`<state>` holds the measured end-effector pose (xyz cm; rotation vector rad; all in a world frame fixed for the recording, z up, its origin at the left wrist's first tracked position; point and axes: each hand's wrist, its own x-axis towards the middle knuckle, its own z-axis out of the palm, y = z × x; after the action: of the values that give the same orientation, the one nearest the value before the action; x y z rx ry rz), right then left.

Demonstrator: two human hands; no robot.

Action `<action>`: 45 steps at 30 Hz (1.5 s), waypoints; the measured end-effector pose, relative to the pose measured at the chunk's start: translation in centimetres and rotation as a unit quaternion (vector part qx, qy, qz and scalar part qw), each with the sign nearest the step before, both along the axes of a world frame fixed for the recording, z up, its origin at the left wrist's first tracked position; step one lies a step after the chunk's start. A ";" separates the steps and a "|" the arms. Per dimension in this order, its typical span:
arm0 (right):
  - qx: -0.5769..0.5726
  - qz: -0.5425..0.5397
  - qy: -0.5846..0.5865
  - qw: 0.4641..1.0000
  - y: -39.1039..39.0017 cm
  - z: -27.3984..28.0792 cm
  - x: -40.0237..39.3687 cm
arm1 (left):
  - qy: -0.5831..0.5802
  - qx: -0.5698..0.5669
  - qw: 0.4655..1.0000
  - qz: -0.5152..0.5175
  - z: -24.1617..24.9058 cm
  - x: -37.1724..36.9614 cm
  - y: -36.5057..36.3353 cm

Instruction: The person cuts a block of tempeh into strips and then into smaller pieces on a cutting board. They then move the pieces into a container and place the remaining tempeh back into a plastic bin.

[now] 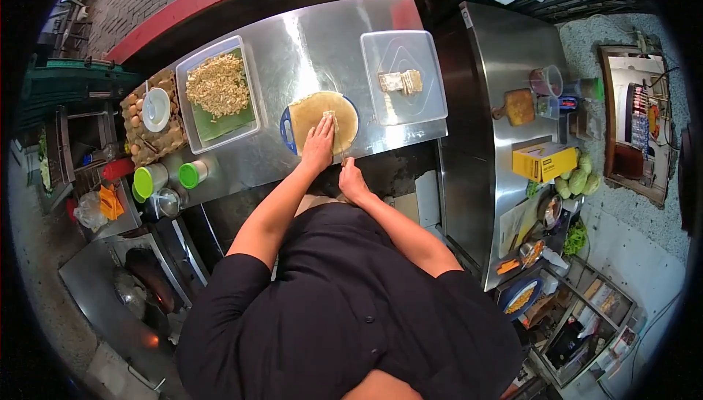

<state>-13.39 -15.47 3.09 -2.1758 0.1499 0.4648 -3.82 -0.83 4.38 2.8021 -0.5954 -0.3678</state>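
A round tan cutting board [304, 114] with a blue rim and handle lies on the steel table. My left hand [320, 144] rests over it, fingers stretched forward and pressing on a small pale block [329, 113], mostly covered by them. Close by on the right, my right hand [353, 182] is closed around the handle of a knife [343, 154], whose thin blade runs along the block beside my left fingers. Pale slices [401, 81], perhaps tofu or tempeh, sit in a row on a clear plastic lid [377, 49] to the right.
Left on the steel table [274, 49] stand a plastic tub [249, 92] of shredded pale food on a green leaf, an egg tray [143, 147] with a white bowl [156, 109], and green-lidded jars [193, 174]. A steel counter [505, 158] at right holds a yellow box [543, 162] and vegetables.
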 end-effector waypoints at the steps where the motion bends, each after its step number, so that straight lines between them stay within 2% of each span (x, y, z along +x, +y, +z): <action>1: 0.000 0.000 0.000 1.000 0.1 -0.2 0.0 | 0.001 -0.013 1.000 0.003 -0.3 0.1 -0.1; 9: -0.042 -0.012 0.043 0.998 0.8 0.6 0.4 | -0.025 -0.034 0.999 -0.002 -0.9 0.4 0.0; 12: -0.065 -0.008 0.056 0.996 0.9 0.0 0.4 | 0.002 -0.028 1.000 -0.005 -0.2 0.6 0.0; 21: -0.052 -0.004 0.074 0.996 0.5 1.5 1.2 | 0.001 -0.013 1.000 -0.024 -0.1 0.8 0.0; 34: -0.073 -0.014 0.088 0.993 0.9 0.5 0.6 | 0.034 -0.016 0.998 -0.050 0.0 0.8 1.0; 37: -0.056 -0.005 0.090 0.994 0.4 0.8 0.2 | 0.041 -0.009 0.998 -0.051 1.1 1.0 1.0; 39: -0.074 0.002 0.138 0.988 0.0 2.1 -0.6 | 0.049 -0.002 0.997 -0.053 1.1 1.1 0.8; 42: -0.069 0.034 0.102 0.992 -1.2 2.6 -1.8 | 0.035 -0.005 0.998 -0.054 -0.1 0.9 1.2; 45: -0.090 0.045 0.115 0.988 -1.9 3.3 -2.8 | 0.022 -0.028 0.998 -0.056 -0.3 0.8 1.2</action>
<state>-16.15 -17.35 6.42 -2.3073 0.2287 0.7806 -2.99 0.41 4.06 2.7081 -0.7422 -0.4255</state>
